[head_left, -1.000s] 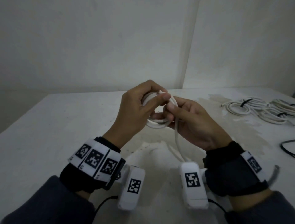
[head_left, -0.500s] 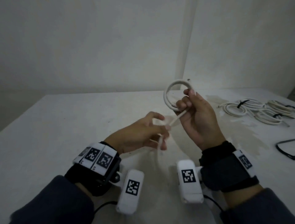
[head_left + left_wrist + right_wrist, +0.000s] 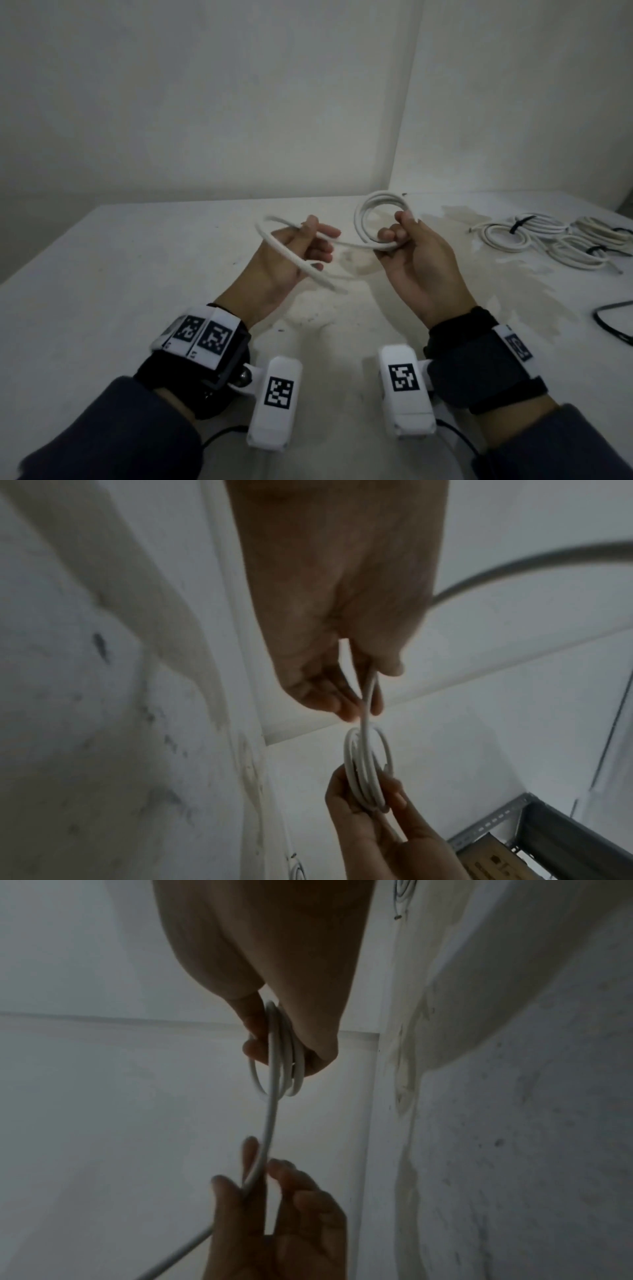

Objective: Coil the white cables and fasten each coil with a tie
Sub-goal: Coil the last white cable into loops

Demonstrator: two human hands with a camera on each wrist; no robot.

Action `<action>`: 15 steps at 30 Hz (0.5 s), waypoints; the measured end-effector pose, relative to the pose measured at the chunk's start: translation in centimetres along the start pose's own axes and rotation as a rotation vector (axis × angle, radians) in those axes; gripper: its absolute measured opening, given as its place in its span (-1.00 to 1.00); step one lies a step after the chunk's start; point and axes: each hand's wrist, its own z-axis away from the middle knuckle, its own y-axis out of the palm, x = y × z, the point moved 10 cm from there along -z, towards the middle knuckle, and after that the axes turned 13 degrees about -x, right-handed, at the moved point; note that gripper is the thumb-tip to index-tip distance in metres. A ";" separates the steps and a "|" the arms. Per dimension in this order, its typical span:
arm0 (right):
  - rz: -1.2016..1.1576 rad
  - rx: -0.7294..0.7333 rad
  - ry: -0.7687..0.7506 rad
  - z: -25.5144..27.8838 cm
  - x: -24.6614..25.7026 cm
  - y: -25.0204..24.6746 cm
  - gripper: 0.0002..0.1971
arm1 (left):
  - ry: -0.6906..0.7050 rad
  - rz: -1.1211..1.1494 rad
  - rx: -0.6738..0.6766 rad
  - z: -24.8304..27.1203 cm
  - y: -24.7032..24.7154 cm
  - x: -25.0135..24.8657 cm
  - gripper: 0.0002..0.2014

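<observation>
1. Right hand point(image 3: 416, 255), centre right of the head view: thumb and curled fingers pinching the white cable coil point(image 3: 380, 219), raised above the table point(image 3: 137, 274).
2. Left hand point(image 3: 291, 257), centre: fingers curled loosely around the cable's free length point(image 3: 291, 253), looping past the palm.
3. Tied coils point(image 3: 548, 236) lying at far right on the table.

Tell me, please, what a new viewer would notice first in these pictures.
First, the white cable coil held up by the right hand above the table, at the centre. Its loose end runs left to the left hand, which pinches it. Far right on the table lie finished coils with dark ties.
</observation>
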 end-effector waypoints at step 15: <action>0.210 0.109 0.186 1.4 -3.1 1.2 -0.79 | -0.041 -0.129 -0.191 -0.3 -1.6 0.7 -0.66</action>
